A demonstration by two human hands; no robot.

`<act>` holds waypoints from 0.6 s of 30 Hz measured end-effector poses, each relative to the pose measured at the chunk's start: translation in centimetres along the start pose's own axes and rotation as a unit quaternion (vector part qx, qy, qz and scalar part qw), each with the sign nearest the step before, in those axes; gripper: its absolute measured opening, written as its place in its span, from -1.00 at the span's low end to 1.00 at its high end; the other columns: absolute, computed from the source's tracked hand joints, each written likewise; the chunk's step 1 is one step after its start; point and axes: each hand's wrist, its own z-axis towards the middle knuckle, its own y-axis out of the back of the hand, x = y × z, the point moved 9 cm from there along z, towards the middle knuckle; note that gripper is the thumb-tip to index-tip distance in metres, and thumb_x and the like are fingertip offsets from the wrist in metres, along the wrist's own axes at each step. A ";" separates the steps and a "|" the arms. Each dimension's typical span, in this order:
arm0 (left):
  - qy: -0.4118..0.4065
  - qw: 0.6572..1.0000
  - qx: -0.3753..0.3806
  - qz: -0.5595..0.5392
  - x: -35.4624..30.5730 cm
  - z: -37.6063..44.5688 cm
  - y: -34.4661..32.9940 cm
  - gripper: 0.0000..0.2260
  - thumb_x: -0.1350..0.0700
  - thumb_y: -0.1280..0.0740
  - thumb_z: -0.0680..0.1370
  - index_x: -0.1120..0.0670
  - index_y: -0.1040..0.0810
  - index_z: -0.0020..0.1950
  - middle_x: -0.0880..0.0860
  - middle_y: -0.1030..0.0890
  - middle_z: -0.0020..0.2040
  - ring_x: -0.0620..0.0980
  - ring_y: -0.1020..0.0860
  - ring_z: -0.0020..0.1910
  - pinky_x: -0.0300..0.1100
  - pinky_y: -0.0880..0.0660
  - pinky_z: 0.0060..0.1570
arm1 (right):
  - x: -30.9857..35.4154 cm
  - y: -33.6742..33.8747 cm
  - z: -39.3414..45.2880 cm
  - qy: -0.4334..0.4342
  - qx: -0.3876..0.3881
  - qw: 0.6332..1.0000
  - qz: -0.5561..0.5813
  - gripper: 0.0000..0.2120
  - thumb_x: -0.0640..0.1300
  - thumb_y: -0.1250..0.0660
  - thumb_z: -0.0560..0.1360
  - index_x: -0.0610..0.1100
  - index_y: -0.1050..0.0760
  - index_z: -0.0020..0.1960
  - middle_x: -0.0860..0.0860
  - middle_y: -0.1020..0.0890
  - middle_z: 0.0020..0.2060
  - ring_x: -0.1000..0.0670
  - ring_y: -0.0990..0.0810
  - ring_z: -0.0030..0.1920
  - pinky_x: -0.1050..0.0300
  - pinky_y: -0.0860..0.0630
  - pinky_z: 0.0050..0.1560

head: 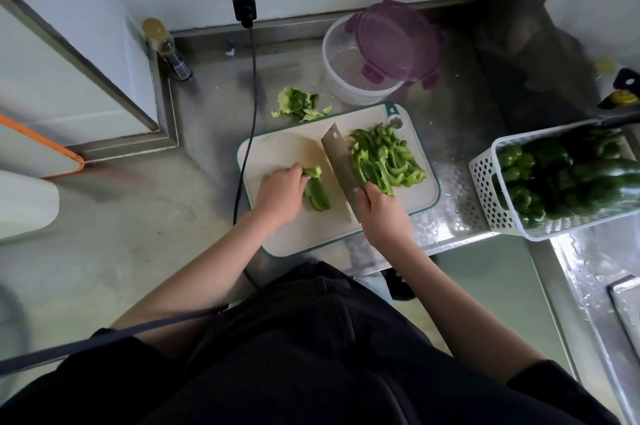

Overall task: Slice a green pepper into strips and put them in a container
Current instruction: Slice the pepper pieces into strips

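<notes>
A white cutting board (301, 234) lies on the steel counter. On it, my left hand (282, 190) holds down a green pepper piece (317, 194) with curled fingers. My right hand (379, 213) grips the handle of a cleaver (341, 161), whose blade stands on the board just right of that piece. A pile of green pepper strips (384, 158) lies right of the blade. Behind the board stands a clear round container (346, 81) with its purple lid (394, 40) leaning across the rim.
Pepper core scraps (299, 106) lie behind the board's left corner. A white perforated basket (485, 182) of whole green peppers sits at right. A black cable (247, 133) runs down from the wall socket past the board's left edge. A small bottle (166, 47) stands at back left.
</notes>
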 end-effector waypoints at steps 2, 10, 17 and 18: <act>-0.026 0.998 0.007 0.050 -1.0 0.1 -0.5 -0.80 0.10 -0.05 0.65 0.15 -0.41 0.11 0.13 -0.57 0.02 0.15 -0.52 0.05 -0.04 -0.33 -0.05 | 0.6 0.3 -0.2 0.007 -0.021 0.999 0.029 -0.68 0.04 -0.04 0.63 -0.15 -0.34 -0.17 -0.09 -0.50 -0.37 -0.15 -0.48 -0.34 0.09 -0.32 -0.37; -0.042 0.991 0.019 0.125 -1.1 0.1 -1.0 -0.83 0.18 -0.08 0.59 0.14 -0.40 0.13 0.13 -0.58 0.07 0.16 -0.51 0.08 -0.04 -0.34 -0.01 | 2.2 -1.2 -0.8 0.009 -0.017 0.995 0.097 -0.72 0.01 -0.04 0.63 -0.12 -0.38 -0.12 0.00 -0.44 -0.41 -0.09 -0.44 -0.35 0.09 -0.30 -0.37; -0.051 0.989 0.024 0.139 -1.3 0.1 -0.8 -0.77 0.08 -0.01 0.64 0.13 -0.41 0.13 0.12 -0.57 0.09 0.14 -0.51 0.09 -0.03 -0.32 0.00 | 1.6 -0.6 -1.2 -0.002 -0.046 0.992 0.114 -0.71 0.01 -0.03 0.64 -0.13 -0.37 -0.13 0.00 -0.47 -0.41 -0.04 -0.44 -0.40 0.14 -0.28 -0.42; -0.047 0.988 0.034 0.143 -1.2 0.1 -0.9 -0.75 0.07 0.00 0.65 0.14 -0.41 0.13 0.12 -0.57 0.09 0.14 -0.50 0.09 -0.02 -0.33 0.02 | 1.5 -0.3 -1.4 -0.002 -0.058 0.989 0.134 -0.71 0.00 -0.04 0.64 -0.12 -0.34 -0.17 0.02 -0.43 -0.44 0.01 -0.39 -0.44 0.15 -0.23 -0.44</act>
